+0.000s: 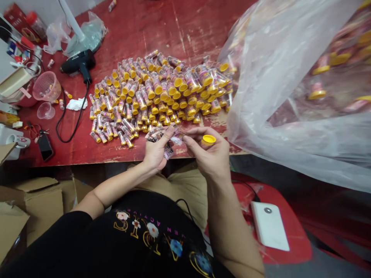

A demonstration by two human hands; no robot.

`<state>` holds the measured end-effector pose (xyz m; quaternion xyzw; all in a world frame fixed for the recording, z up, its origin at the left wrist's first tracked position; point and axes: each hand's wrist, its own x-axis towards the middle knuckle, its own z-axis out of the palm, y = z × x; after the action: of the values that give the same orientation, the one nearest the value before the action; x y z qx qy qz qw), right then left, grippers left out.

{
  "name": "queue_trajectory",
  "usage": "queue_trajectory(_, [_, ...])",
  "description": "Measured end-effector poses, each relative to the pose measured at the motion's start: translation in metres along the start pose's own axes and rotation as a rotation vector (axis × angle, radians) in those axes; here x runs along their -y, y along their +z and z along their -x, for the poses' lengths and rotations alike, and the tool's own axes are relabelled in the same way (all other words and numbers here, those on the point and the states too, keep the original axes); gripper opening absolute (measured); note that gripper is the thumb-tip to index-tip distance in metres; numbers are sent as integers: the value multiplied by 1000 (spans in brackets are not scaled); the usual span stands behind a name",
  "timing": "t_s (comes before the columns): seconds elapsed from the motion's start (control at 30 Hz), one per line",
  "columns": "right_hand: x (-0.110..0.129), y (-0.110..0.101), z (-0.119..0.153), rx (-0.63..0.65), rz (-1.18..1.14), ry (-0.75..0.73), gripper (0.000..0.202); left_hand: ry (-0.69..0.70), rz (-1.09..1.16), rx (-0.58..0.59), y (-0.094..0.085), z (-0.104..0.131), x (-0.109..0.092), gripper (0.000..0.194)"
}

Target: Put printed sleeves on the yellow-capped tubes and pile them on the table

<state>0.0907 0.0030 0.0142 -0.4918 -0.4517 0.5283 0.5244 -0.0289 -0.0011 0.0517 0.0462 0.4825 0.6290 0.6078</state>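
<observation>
My left hand (pixel 156 152) is closed around a bunch of printed plastic sleeves (pixel 169 151), its thumb lying across them. My right hand (pixel 210 152) pinches the edge of one sleeve between thumb and forefinger, close to the left hand. In the curl of the right hand's other fingers sits a small tube with a yellow cap (pixel 208 139); the fingers hide most of its body. Just beyond both hands lies a large heap of clear tubes with yellow caps (pixel 158 88) and pinkish printed wraps.
A big translucent bag (pixel 261 88) holding more capped tubes stands at the right. On the red table (pixel 130 31) at left are a black heat gun (pixel 79 63) with its cord, a pink basket (pixel 46 85) and a phone (pixel 45 146). A white power bank (pixel 271 226) rests on a red stool (pixel 298 239).
</observation>
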Motion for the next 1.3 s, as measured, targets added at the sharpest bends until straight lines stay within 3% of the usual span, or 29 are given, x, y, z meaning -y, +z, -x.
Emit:
queue_trajectory(0.1, [-3,5,1,-73,0,1,32,-30,-5,-63,0,0,0,51])
queue_trajectory(0.2, [3,4,4,-98,-176,-3,38,-96,-40,-110,0,1,-1,54])
queue_trajectory(0.33, [20,-8,11,-152,-360,-128,36,-154,-84,-126,-1,4,-6,55])
queue_trajectory(0.53, [16,-6,23,-193,-223,-261,37,-197,-70,-66,-2,10,-2,52])
queue_trajectory(0.8, [-2,4,43,-473,30,-451,37,-277,-85,6,-2,13,-2,43])
queue_trajectory(0.93, [-4,-7,56,-341,116,-460,22,-252,-112,89,-2,18,-4,42])
queue_trajectory(1.13, [-6,-19,57,-85,210,-410,37,-143,-183,203,-7,26,-1,56])
queue_trajectory(1.3, [-4,-8,48,-237,293,-517,17,-140,-172,208,-11,31,-1,64])
